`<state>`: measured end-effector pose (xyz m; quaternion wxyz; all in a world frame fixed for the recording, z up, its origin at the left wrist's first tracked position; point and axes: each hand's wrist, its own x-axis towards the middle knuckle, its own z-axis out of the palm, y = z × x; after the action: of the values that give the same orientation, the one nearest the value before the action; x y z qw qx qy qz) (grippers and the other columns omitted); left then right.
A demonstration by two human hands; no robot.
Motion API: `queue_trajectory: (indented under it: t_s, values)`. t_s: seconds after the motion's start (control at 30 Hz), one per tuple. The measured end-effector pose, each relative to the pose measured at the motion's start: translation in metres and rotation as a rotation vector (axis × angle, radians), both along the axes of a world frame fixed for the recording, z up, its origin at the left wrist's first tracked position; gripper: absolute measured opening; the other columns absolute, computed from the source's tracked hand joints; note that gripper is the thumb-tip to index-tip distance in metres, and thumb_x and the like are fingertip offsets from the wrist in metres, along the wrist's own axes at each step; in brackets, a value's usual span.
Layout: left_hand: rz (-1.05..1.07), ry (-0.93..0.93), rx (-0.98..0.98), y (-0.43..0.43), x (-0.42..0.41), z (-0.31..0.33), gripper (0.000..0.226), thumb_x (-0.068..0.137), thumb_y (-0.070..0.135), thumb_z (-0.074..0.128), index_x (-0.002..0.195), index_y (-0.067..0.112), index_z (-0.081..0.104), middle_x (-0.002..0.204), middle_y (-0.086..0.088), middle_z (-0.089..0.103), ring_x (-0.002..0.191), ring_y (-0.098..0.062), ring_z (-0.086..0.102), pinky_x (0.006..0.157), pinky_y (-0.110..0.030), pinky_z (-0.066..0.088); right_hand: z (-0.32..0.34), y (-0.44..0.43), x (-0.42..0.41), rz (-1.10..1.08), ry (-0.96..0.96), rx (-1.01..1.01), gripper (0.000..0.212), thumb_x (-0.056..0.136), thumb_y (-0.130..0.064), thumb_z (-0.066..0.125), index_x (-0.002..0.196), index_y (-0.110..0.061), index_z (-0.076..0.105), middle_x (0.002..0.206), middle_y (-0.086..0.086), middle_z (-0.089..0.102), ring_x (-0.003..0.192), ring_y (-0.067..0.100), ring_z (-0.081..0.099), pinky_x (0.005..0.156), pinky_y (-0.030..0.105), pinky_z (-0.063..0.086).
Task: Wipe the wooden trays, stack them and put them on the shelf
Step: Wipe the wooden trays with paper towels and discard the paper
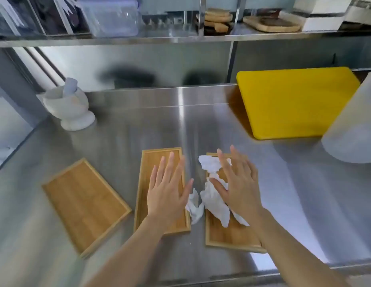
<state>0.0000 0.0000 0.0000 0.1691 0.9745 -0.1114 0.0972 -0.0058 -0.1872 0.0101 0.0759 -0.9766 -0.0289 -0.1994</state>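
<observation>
- Three wooden trays lie flat on the bench (201,125), side by side, none on top of another; the left tray (85,206) sits at a slant, a little apart; the middle tray (145,204) and the right tray (232,235) lie close together with a thin gap between them.
- A crumpled white paper towel (213,197) lies mostly on the right tray; one end of it hangs over into the gap.
- The right hand (238,183) is open, fingers spread, pressing flat on the paper towel; it grips nothing, it only pushes down.
- The left hand (166,189) is open and flat too, resting over the middle tray, with nothing in it; I think it keeps that tray from sliding.
- My guess is the wiping is going on now, at the right tray; I cannot tell if the other two are clean.
- Stacking is not done; putting them away is not done.
- The shelf (180,37) is above the bench at the back; it already has boxes and some wooden boards on it.
- A yellow board (294,102) and a white bowl (70,106) stand farther back, well apart from the trays.
</observation>
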Motion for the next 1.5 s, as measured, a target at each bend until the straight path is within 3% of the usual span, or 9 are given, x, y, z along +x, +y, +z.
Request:
queue_trajectory:
  t_s: [0.33, 0.53, 0.67, 0.83, 0.93, 1.07, 1.2, 1.3, 1.5]
  values:
    - [-0.122, 0.213, 0.117, -0.009, -0.021, -0.039, 0.074, 0.074, 0.069, -0.011, 0.143, 0.042, -0.005, 0.16, 0.003, 0.003, 0.146, -0.017, -0.004, 0.113, -0.032, -0.012, -0.037, 0.005, -0.019, -0.024, 0.296, -0.062, 0.066, 0.089, -0.059, 0.011, 0.107, -0.021, 0.062, 0.12, 0.01, 0.066, 0.108, 0.029, 0.064, 0.084, 0.047, 0.053]
    - [-0.125, 0.292, 0.096, -0.007, -0.022, -0.05, 0.049, 0.096, 0.045, 0.027, 0.143, 0.029, 0.028, 0.159, 0.002, 0.01, 0.147, -0.014, 0.001, 0.114, -0.027, -0.007, -0.046, 0.005, -0.019, 0.057, 0.168, 0.009, 0.032, 0.081, -0.038, 0.04, 0.083, -0.02, 0.067, 0.105, 0.008, 0.069, 0.104, 0.021, 0.052, 0.079, 0.043, 0.052]
    - [-0.158, 0.176, -0.055, -0.009, -0.026, -0.051, 0.032, 0.095, 0.023, 0.043, 0.121, 0.013, 0.058, 0.149, -0.008, 0.038, 0.143, -0.02, 0.023, 0.115, -0.028, 0.005, -0.047, 0.005, -0.019, 0.095, 0.035, 0.129, 0.019, 0.081, -0.033, 0.044, 0.083, -0.021, 0.059, 0.101, 0.009, 0.07, 0.101, 0.017, 0.043, 0.08, 0.042, 0.05]
    - [-0.107, 0.217, -0.335, -0.014, -0.029, -0.035, 0.016, 0.088, 0.014, 0.054, 0.1, 0.009, 0.062, 0.115, -0.004, 0.063, 0.104, -0.019, 0.057, 0.086, -0.013, 0.034, -0.032, 0.003, -0.02, 0.103, -0.034, 0.353, 0.01, 0.08, -0.023, 0.054, 0.085, -0.015, 0.055, 0.094, 0.012, 0.067, 0.093, 0.018, 0.051, 0.075, 0.032, 0.045]
    - [-0.087, 0.28, -0.498, -0.017, -0.028, -0.019, 0.009, 0.086, 0.008, 0.053, 0.087, 0.017, 0.053, 0.089, 0.002, 0.06, 0.073, -0.01, 0.052, 0.058, -0.009, 0.037, -0.011, 0.0, -0.019, 0.042, 0.103, 0.605, 0.006, 0.086, -0.014, 0.058, 0.09, -0.011, 0.055, 0.085, 0.003, 0.061, 0.079, 0.019, 0.057, 0.068, 0.023, 0.045]
    - [-0.101, 0.326, -0.563, -0.021, -0.024, -0.008, 0.028, 0.085, -0.009, 0.04, 0.082, 0.018, 0.048, 0.083, 0.004, 0.053, 0.07, -0.009, 0.047, 0.058, -0.008, 0.037, 0.005, -0.01, -0.016, 0.043, 0.156, 0.675, 0.02, 0.089, -0.009, 0.055, 0.082, -0.023, 0.042, 0.067, -0.015, 0.045, 0.058, 0.008, 0.047, 0.051, 0.007, 0.036]
    - [0.007, 0.369, -0.588, -0.029, -0.019, -0.002, 0.026, 0.089, -0.007, 0.035, 0.083, 0.015, 0.048, 0.082, -0.002, 0.053, 0.072, -0.014, 0.05, 0.06, -0.022, 0.045, 0.011, -0.02, -0.021, -0.025, 0.079, 0.689, 0.021, 0.088, -0.003, 0.053, 0.088, -0.021, 0.043, 0.079, -0.007, 0.05, 0.066, 0.005, 0.05, 0.063, 0.007, 0.037]
    - [0.091, 0.405, -0.568, -0.039, -0.016, 0.003, 0.017, 0.096, 0.008, 0.035, 0.107, 0.008, 0.048, 0.09, -0.005, 0.056, 0.076, -0.015, 0.058, 0.057, -0.024, 0.047, 0.008, -0.031, -0.029, -0.061, 0.101, 0.649, 0.007, 0.087, -0.021, 0.049, 0.092, -0.017, 0.052, 0.079, -0.002, 0.057, 0.073, 0.015, 0.058, 0.062, 0.015, 0.044]
    - [-0.029, 0.347, -0.284, -0.061, -0.016, 0.001, 0.034, 0.092, 0.039, 0.043, 0.118, 0.017, 0.043, 0.109, -0.004, 0.06, 0.085, -0.018, 0.059, 0.063, -0.024, 0.04, -0.012, -0.044, -0.038, -0.299, 0.374, 0.396, 0.047, 0.089, -0.053, 0.044, 0.122, -0.02, 0.044, 0.108, 0.003, 0.067, 0.093, 0.023, 0.064, 0.082, 0.035, 0.051]
